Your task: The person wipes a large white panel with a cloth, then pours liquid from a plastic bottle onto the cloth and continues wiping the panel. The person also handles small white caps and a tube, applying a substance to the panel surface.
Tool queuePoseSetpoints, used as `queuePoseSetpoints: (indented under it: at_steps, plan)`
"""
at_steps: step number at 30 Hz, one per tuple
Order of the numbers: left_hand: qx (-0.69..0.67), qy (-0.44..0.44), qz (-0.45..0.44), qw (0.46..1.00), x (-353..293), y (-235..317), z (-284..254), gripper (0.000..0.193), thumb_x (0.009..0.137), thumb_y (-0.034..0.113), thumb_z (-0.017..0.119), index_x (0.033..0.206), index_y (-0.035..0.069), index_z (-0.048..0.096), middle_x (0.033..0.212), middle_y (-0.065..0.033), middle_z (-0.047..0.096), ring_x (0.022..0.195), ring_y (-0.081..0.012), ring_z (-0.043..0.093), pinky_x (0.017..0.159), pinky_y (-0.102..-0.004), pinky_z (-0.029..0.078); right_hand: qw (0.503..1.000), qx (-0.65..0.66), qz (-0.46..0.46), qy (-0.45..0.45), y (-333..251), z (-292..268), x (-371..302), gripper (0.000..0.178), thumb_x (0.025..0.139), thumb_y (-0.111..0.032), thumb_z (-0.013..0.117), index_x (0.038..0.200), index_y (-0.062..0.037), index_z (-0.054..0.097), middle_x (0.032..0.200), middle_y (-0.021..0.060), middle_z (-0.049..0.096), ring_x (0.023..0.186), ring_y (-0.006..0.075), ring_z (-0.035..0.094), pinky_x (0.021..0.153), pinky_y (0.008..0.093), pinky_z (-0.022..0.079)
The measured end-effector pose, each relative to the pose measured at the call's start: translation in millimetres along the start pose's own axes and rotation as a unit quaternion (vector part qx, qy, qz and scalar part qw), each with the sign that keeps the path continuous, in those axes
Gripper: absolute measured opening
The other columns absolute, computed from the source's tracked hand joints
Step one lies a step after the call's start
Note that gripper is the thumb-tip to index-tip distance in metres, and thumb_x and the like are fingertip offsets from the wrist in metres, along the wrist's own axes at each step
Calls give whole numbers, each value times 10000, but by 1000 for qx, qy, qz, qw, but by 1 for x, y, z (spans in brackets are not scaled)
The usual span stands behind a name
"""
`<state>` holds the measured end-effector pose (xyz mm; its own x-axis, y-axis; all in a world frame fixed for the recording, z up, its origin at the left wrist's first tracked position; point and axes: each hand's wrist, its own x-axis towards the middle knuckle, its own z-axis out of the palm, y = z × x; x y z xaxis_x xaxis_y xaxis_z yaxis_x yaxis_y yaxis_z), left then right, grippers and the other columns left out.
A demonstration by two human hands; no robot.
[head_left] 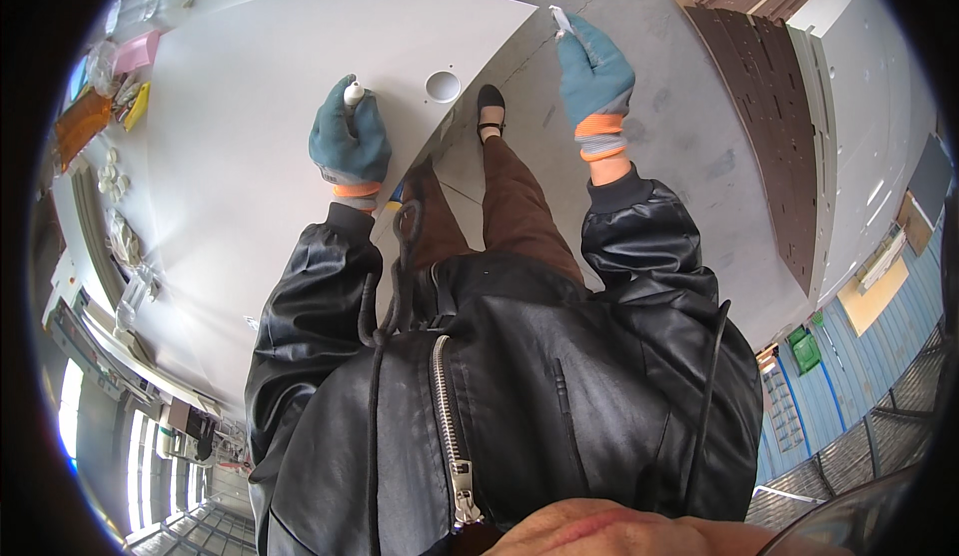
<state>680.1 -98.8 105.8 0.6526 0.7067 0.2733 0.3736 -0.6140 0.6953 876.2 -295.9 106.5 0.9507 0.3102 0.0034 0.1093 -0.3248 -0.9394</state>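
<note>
1. Currently, a white nozzle-tipped piece [355, 93] is held in the closed grip of the left hand [350, 141], over the white surface [230, 106]; its tip is pointed out of the fist, its remaining length hidden.
2. A small white piece [561, 21] is pinched by the right hand [596, 71], over the floor [669, 166].
3. Both pieces are held well apart, with the surface's edge between.
4. A pale circle [443, 86] is found rightward of the left hand, the nearer of the 2.
</note>
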Motion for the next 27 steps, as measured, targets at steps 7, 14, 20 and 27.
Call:
queuePoseSetpoints:
  at_steps: [7,14,20,27]
  plan:
    - [-9,-8,-29,1000,0,6,0,228,868,74,677,1090,23,691,826,-131,713,663,-213,696,611,-311,549,962,-150,-224,50,16,6,6,243,834,-9,642,1052,-74,726,1007,128,713,866,346,681,768,387,546]
    - [0,-3,-19,1000,0,6,2,236,858,65,679,1090,22,691,815,-128,710,662,-209,695,611,-311,550,926,-245,-280,65,22,4,8,305,796,-44,678,1084,-135,722,1097,80,685,878,326,667,779,427,527]
    - [-9,-13,-29,999,1,8,1,242,857,66,681,1096,24,686,816,-130,710,663,-213,695,609,-314,549,908,-273,-303,94,24,7,12,381,786,-56,667,1149,-167,705,1125,93,671,873,341,667,773,443,529]
    - [1,-15,-24,1000,0,5,1,245,862,83,684,1102,34,683,825,-137,711,669,-234,694,616,-324,549,932,-284,-225,0,36,1,7,400,838,-116,645,1238,-121,657,1064,135,680,804,374,654,682,431,543]
